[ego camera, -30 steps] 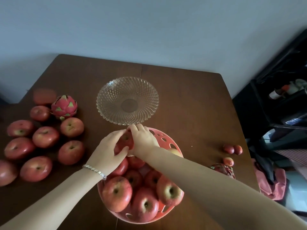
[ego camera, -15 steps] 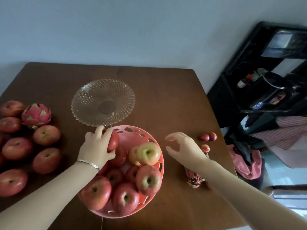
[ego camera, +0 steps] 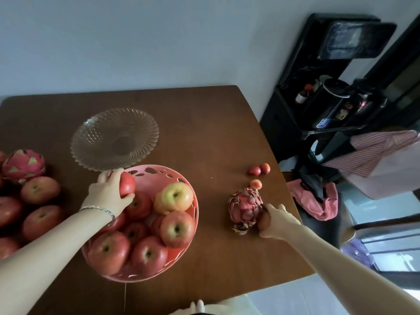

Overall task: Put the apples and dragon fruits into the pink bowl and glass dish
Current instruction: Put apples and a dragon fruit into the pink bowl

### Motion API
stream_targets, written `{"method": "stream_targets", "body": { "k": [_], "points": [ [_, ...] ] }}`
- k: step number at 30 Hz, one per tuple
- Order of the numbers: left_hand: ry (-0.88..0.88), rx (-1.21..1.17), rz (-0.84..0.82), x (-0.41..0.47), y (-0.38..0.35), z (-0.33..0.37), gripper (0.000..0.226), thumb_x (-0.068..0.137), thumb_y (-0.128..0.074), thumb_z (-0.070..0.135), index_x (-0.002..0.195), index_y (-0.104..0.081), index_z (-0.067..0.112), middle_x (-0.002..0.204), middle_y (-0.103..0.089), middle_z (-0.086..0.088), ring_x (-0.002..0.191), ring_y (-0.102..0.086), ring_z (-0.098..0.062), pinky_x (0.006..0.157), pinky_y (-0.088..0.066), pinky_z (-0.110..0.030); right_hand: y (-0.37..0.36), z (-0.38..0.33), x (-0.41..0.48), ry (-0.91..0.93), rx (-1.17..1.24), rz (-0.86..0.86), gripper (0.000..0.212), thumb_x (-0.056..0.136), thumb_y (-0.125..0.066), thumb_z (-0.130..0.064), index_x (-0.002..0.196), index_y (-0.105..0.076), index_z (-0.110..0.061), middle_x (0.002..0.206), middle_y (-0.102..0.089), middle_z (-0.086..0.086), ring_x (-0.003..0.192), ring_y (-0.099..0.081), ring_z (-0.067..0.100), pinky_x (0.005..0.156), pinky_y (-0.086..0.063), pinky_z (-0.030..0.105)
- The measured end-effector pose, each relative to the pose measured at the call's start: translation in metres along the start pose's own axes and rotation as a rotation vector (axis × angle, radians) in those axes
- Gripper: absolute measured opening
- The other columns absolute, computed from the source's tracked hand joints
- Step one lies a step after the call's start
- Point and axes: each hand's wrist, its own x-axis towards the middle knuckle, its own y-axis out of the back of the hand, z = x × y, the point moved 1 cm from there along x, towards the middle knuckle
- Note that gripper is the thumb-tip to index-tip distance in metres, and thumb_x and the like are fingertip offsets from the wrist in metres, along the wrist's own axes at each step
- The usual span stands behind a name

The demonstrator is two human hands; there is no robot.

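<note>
The pink bowl [ego camera: 159, 169] sits near the table's front and holds several red apples, with one yellow-green apple [ego camera: 176, 196] on top. My left hand [ego camera: 106, 193] grips a red apple [ego camera: 127, 184] at the bowl's far left rim. Behind the bowl stands the glass dish [ego camera: 114, 137] with nothing in it. To the right lies a dark pink dragon fruit [ego camera: 245, 208]; my right hand [ego camera: 278, 220] curls round its right side. A second dragon fruit [ego camera: 22, 164] and several loose apples [ego camera: 39, 189] lie at the left.
Three small red fruits [ego camera: 259, 169] lie near the brown table's right edge [ego camera: 286, 201]. Past that edge stand a black shelf unit [ego camera: 329, 98], a chair with pink cloth [ego camera: 318, 201] and a striped garment [ego camera: 375, 151].
My right hand left the bowl and moved right to the dark dragon fruit. My left hand stayed on the apple at the bowl's rim. The view swung to the right.
</note>
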Motion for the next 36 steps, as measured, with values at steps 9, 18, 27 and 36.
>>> {"method": "stream_targets", "body": {
  "k": [9, 18, 27, 36],
  "points": [
    [-0.018, -0.042, 0.005, -0.003, 0.002, -0.004, 0.07, 0.076, -0.071, 0.019, 0.138, -0.036, 0.018, 0.146, -0.033, -0.014, 0.118, -0.045, -0.047, 0.1, -0.041, -0.049, 0.058, -0.027, -0.04, 0.054, -0.075, 0.264, 0.074, 0.063, -0.071, -0.05, 0.128, -0.04, -0.032, 0.116, -0.045, 0.002, 0.108, -0.049, 0.029, 0.069, -0.045, 0.03],
    [-0.007, -0.049, -0.019, -0.002, 0.005, -0.006, 0.072, 0.076, -0.071, 0.026, 0.138, -0.035, 0.021, 0.145, -0.034, -0.01, 0.118, -0.046, -0.043, 0.102, -0.041, -0.047, 0.096, -0.164, -0.073, 0.604, 0.36, 0.3, 0.081, 0.063, -0.077, -0.046, 0.128, -0.033, -0.025, 0.115, -0.045, -0.005, 0.1, -0.054, 0.016, 0.083, -0.053, 0.033],
    [-0.032, -0.08, -0.026, -0.002, 0.007, -0.016, 0.068, 0.076, -0.069, 0.029, 0.136, -0.036, 0.026, 0.142, -0.036, -0.002, 0.118, -0.045, -0.034, 0.097, -0.044, -0.043, 0.056, -0.278, -0.031, 0.728, -0.148, 0.256, 0.083, 0.062, -0.08, -0.034, 0.133, -0.037, -0.025, 0.125, -0.04, 0.008, 0.113, -0.045, 0.03, 0.091, -0.046, 0.04],
    [-0.14, -0.057, 0.021, 0.003, -0.005, -0.012, 0.072, 0.075, -0.066, 0.024, 0.14, -0.033, 0.027, 0.151, -0.026, -0.001, 0.124, -0.034, -0.032, 0.102, -0.036, -0.036, 0.021, -0.272, -0.018, 0.703, -0.147, 0.385, 0.082, 0.069, -0.076, -0.034, 0.137, -0.032, -0.024, 0.138, -0.027, 0.01, 0.123, -0.033, 0.029, 0.098, -0.038, 0.038]
  ]
}}
